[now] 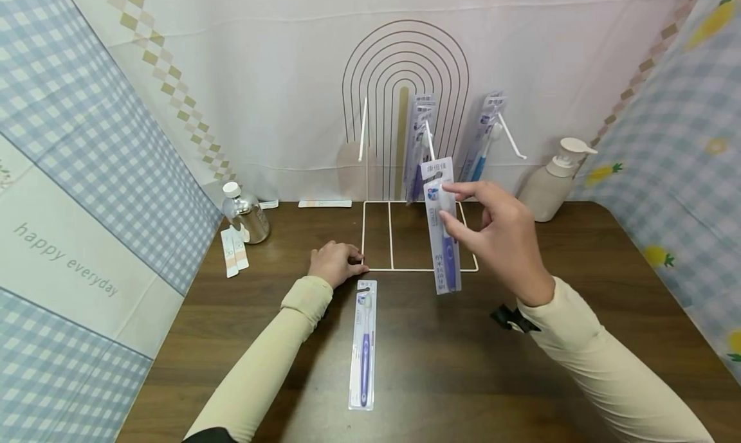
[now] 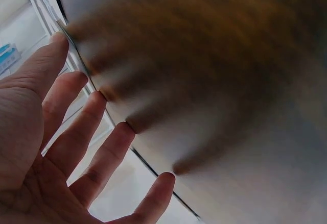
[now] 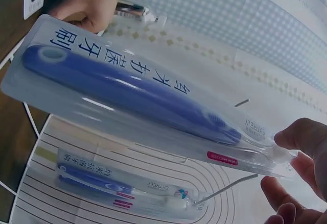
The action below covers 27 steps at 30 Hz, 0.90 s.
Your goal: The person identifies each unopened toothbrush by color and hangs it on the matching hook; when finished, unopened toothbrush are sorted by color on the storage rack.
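Note:
My right hand [image 1: 502, 234] holds a packaged purple toothbrush [image 1: 444, 237] upright, thumb and forefinger pinching it near the brush head. The card's top is close to the tip of the middle white hook [image 1: 429, 141]; whether it touches the hook cannot be seen. In the right wrist view the blister pack [image 3: 122, 89] lies across the picture, its handle end away from the fingers. My left hand [image 1: 336, 263] rests by the front left corner of the white wire rack [image 1: 419, 270], fingers [image 2: 104, 150] spread with tips on the wooden table. Another packaged purple toothbrush [image 1: 363, 346] lies in front.
Packs with purple toothbrushes [image 1: 418, 147] hang on the middle hook, blue ones [image 1: 484, 141] on the right hook. The left hook [image 1: 363, 128] sticks out bare. A pump bottle [image 1: 552, 179] stands right; a silver bottle [image 1: 247, 215] and paper strips [image 1: 234, 251] are left.

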### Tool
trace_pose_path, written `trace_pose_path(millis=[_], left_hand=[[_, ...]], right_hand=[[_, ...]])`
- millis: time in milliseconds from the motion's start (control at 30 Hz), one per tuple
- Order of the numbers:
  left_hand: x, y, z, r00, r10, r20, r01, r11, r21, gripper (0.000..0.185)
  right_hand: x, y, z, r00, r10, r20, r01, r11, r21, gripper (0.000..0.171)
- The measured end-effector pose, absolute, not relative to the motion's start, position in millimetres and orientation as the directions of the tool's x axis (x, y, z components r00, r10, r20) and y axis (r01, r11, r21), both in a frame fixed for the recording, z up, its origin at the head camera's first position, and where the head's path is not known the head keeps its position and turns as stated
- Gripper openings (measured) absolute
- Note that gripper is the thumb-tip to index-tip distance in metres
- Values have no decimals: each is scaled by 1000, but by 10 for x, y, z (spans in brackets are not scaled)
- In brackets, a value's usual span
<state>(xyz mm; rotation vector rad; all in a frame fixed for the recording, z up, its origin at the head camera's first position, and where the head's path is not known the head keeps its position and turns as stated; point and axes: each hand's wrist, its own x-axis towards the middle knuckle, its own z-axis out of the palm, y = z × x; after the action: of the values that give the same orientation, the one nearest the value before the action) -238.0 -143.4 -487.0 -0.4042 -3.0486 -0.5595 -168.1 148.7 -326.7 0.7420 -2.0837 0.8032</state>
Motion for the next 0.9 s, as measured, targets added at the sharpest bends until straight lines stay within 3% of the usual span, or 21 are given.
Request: trace_pose_path(millis=[467, 900], left_hand=[[-2385, -1446, -4876, -964, 254, 75, 264, 899, 350, 29], [-2390, -1445, -4867, -968, 246, 50, 247, 897, 367, 26]], right_hand=[[-2219, 1357, -3395, -626, -97, 774, -660, 593, -460, 36], [-2903, 1235, -3429, -675, 4, 738, -565, 640, -521, 34]])
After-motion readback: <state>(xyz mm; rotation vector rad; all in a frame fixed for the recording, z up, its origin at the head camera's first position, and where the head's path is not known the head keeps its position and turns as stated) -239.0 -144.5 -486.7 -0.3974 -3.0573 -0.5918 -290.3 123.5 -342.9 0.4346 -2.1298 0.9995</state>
